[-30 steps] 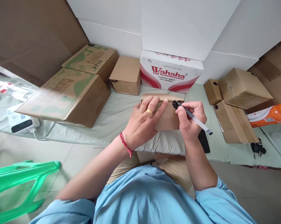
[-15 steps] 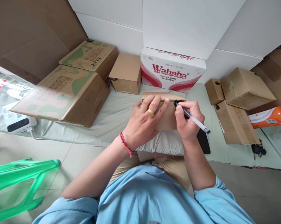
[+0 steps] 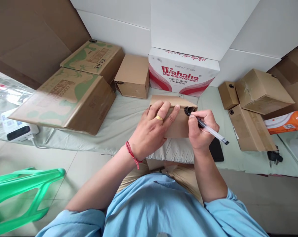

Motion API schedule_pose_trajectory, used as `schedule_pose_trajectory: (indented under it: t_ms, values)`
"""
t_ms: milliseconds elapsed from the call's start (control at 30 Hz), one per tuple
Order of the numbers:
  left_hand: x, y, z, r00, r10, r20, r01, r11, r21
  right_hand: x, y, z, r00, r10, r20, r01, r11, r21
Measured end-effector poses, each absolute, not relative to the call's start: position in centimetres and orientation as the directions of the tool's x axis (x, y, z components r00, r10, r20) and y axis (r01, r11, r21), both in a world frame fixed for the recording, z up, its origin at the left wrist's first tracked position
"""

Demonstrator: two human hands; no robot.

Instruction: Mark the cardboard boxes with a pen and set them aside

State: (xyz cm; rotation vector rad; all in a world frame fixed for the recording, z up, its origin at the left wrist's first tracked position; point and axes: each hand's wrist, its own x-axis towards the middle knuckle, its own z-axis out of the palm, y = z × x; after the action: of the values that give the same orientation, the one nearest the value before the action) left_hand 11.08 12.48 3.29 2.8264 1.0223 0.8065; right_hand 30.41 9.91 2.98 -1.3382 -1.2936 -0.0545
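A small brown cardboard box (image 3: pixel 180 123) lies on the pale green cloth in front of me. My left hand (image 3: pixel 157 126) rests over its left part, fingers bent across the top edge and holding it; a gold ring and a red cord bracelet show. My right hand (image 3: pixel 203 127) is closed in a writing grip around a pen (image 3: pixel 214 134) with a clear barrel and dark ends. The pen's tip meets a round black patch (image 3: pixel 188 110) at the box's upper right corner. Whether that patch is ink or an opening I cannot tell.
Behind stands a white and red Wahaha carton (image 3: pixel 181 74), beside a plain box (image 3: pixel 133 77). Green-patterned cartons (image 3: pixel 82 95) are at left, near a white power strip (image 3: pixel 17 126). Several boxes (image 3: pixel 250 128), an orange bottle (image 3: pixel 289 121) and keys (image 3: pixel 275 156) lie right. A green stool (image 3: pixel 40 194) stands below.
My right hand and the pen have shifted slightly right and down. More of the black patch shows at the box's corner. My left hand keeps its place on the box.
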Motion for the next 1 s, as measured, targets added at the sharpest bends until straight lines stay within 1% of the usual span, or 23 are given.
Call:
schedule_pose_trajectory:
  t_ms: [133,400,567,667,733,767,800,867,933,1000]
  values:
    - [11.1,12.4,3.2,0.644,0.617,0.453,0.590,-0.777,0.219,30.4,9.5,2.7,0.403,0.620,0.673,0.665,0.307,-0.681]
    - [11.2,12.3,3.1,0.642,0.612,0.461,0.594,-0.778,0.206,30.9,9.3,2.2,0.475,0.592,0.651,0.652,0.260,-0.712]
    - [11.2,12.3,3.1,0.642,0.613,0.461,0.602,-0.775,0.191,30.8,9.3,1.7,0.489,0.560,0.669,0.649,0.279,-0.708]
    - [11.2,12.2,3.1,0.644,0.599,0.476,0.597,-0.782,0.176,31.1,8.8,1.3,0.514,0.506,0.692,0.641,0.310,-0.703]
    - [11.2,12.1,3.0,0.643,0.598,0.478,0.598,-0.782,0.175,32.1,8.1,0.7,0.524,0.481,0.703,0.664,0.287,-0.691]
    - [11.2,12.1,3.0,0.642,0.602,0.475,0.600,-0.780,0.178,32.8,7.7,0.3,0.514,0.486,0.707,0.694,0.249,-0.676]
    - [11.2,12.1,2.9,0.642,0.604,0.473,0.601,-0.779,0.179,33.6,7.2,-0.2,0.491,0.509,0.707,0.733,0.197,-0.651]
    - [11.1,12.0,2.8,0.644,0.596,0.479,0.594,-0.784,0.178,35.4,6.3,-1.3,0.417,0.630,0.655,0.816,0.057,-0.575]
    - [11.1,12.1,2.5,0.643,0.581,0.499,0.580,-0.795,0.178,36.9,5.3,-2.4,0.357,0.791,0.497,0.881,-0.108,-0.461]
    - [11.1,12.2,2.1,0.637,0.573,0.515,0.570,-0.800,0.187,37.8,4.6,-3.3,0.356,0.894,0.273,0.908,-0.262,-0.326]
